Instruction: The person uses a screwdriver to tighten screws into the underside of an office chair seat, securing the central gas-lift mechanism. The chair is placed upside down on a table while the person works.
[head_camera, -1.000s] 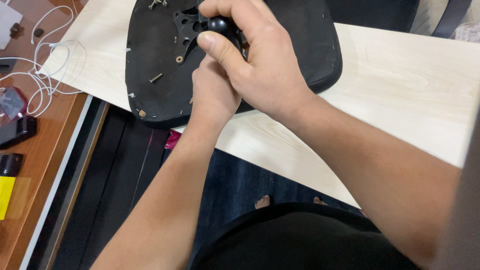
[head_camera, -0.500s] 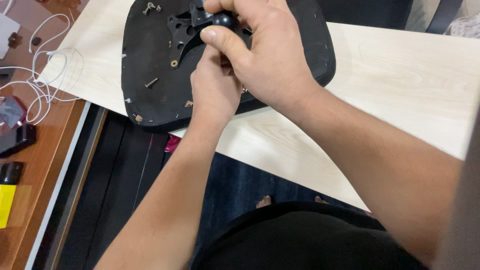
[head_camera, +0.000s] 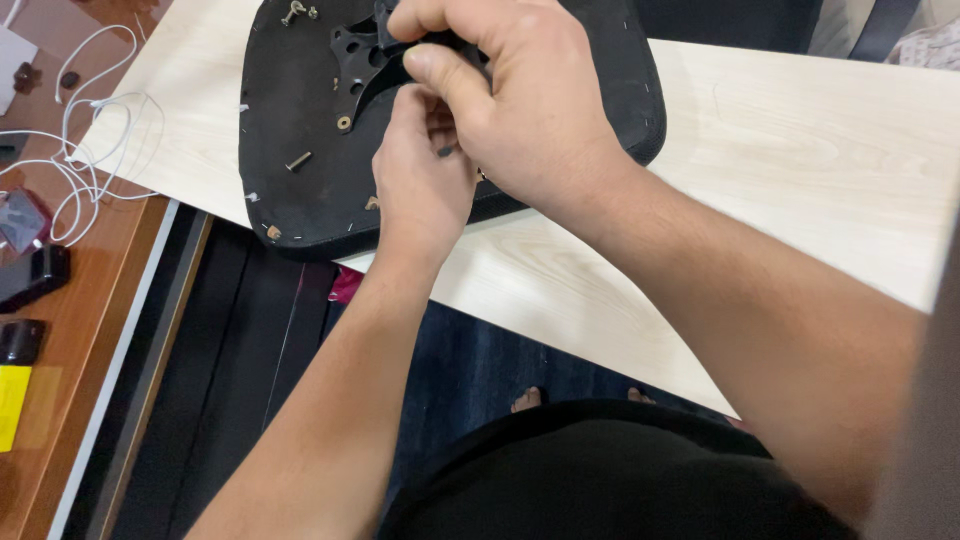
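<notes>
Working close together at the upper middle of the frame, both hands sit over a black metal bracket (head_camera: 362, 52) fixed to the underside of a black seat pad (head_camera: 300, 190), which lies upside down on a pale wooden board (head_camera: 800, 170). The right hand (head_camera: 520, 110) is curled over the top, thumb and forefinger pressed together on a small dark part of the bracket; what exactly they pinch is hidden by the knuckles. The left hand (head_camera: 420, 190) comes up from below with its fingers bunched, apparently closed on something small, though whether it truly grips anything cannot be told.

A loose bolt (head_camera: 298, 160) lies on the pad toward its left side, and a second bolt (head_camera: 292, 12) rests near the pad's top edge, just left of the bracket. A white cable (head_camera: 85, 150) trails over a brown desk (head_camera: 70, 400) at the far left.

To do this step well, the person would probably want one hand steadying the bracket flat on the pad while the other turns the small part squarely, without tilting it. Keeping wrists clear of the loose bolts should stop them rolling off the pad.
</notes>
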